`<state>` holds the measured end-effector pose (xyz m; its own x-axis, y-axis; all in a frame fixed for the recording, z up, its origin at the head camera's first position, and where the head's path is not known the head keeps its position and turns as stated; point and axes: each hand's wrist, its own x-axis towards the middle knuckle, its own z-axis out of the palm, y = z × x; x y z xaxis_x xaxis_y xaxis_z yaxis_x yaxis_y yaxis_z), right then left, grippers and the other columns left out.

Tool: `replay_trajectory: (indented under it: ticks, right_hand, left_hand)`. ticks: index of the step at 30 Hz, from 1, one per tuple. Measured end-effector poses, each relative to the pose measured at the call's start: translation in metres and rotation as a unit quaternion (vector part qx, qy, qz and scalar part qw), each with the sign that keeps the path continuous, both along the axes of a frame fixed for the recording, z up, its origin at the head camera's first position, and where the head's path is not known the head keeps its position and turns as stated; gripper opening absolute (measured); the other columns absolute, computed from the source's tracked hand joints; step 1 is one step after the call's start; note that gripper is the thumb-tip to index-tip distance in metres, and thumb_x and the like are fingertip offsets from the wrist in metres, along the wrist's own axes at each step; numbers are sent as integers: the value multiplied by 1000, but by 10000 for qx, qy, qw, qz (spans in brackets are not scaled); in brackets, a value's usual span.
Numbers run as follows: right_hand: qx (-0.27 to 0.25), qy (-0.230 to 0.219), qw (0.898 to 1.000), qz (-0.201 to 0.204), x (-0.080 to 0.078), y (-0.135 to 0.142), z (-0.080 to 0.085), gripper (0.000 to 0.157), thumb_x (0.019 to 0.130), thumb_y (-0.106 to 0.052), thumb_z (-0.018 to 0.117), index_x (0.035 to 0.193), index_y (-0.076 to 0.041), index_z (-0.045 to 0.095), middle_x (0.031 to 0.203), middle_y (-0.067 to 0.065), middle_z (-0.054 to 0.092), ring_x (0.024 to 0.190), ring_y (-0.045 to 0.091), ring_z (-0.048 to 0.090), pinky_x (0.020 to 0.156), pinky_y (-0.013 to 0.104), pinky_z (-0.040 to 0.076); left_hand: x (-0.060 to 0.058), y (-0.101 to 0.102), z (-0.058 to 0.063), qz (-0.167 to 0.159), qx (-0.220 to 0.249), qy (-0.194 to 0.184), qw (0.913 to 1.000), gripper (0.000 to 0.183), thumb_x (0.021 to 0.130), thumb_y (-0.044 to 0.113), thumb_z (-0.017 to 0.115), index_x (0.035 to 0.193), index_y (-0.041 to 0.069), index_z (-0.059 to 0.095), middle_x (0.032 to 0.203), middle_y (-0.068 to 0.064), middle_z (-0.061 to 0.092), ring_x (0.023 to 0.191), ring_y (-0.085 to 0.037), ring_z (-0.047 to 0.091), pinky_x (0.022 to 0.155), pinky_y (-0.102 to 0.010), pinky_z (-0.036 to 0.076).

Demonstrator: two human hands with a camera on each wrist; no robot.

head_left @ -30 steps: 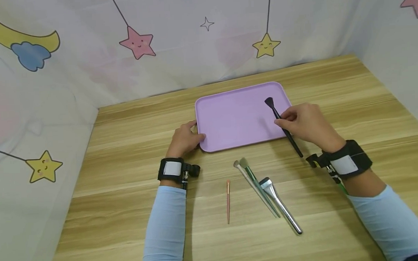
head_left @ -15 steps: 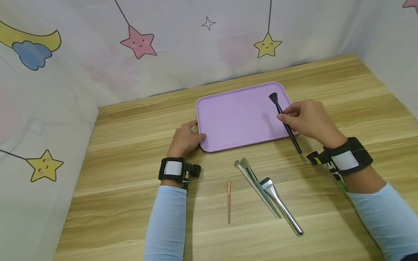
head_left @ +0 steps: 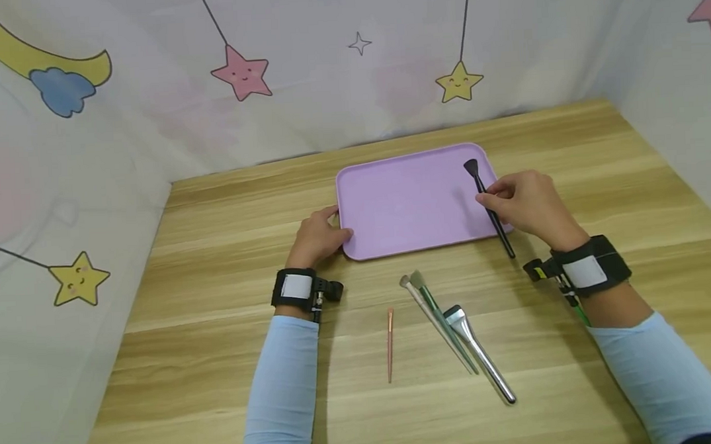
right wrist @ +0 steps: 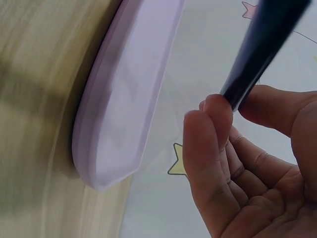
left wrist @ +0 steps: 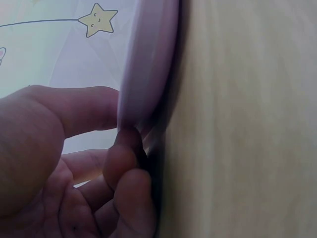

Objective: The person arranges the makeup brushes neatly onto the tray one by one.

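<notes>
A lilac rectangular tray point(head_left: 402, 207) lies on the table toward the back. My left hand point(head_left: 317, 239) grips its near left corner, thumb on the rim and fingers curled against the underside, as the left wrist view shows. Above the tray's right side, my right hand point(head_left: 532, 204) pinches a black makeup brush point(head_left: 502, 234) by the handle between thumb and fingertips. Its fan-shaped bristles point away from me, and the handle end reaches past the tray's near edge. In the right wrist view the dark handle point(right wrist: 262, 49) is held apart from the tray.
Several makeup brushes lie on the wooden table in front of the tray: a small pink one point(head_left: 390, 346), a pale-handled one point(head_left: 426, 310), a green one point(head_left: 433, 307) touching it, and a wide silver one point(head_left: 483, 355). A star-patterned cloth point(head_left: 327, 110) hangs behind.
My right hand has moved a little to the right and away from me, carrying the black brush farther over the tray's right side. The left hand keeps its grip on the corner.
</notes>
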<state>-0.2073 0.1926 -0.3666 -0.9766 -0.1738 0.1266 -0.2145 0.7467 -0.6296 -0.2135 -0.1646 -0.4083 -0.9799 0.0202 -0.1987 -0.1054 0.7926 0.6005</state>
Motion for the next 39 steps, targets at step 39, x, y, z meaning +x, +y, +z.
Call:
replay_trajectory:
  ticks: [39]
  right_hand:
    - [-133, -564, 9981, -200, -28, 2, -10, 47, 84, -46, 63, 100, -3, 66, 80, 13, 66, 60, 21, 60, 48, 31, 46]
  left_hand:
    - [2, -3, 0, 96, 126, -24, 9999, 62, 81, 30, 66, 138, 16, 44, 66, -5, 60, 56, -18, 53, 52, -30, 41]
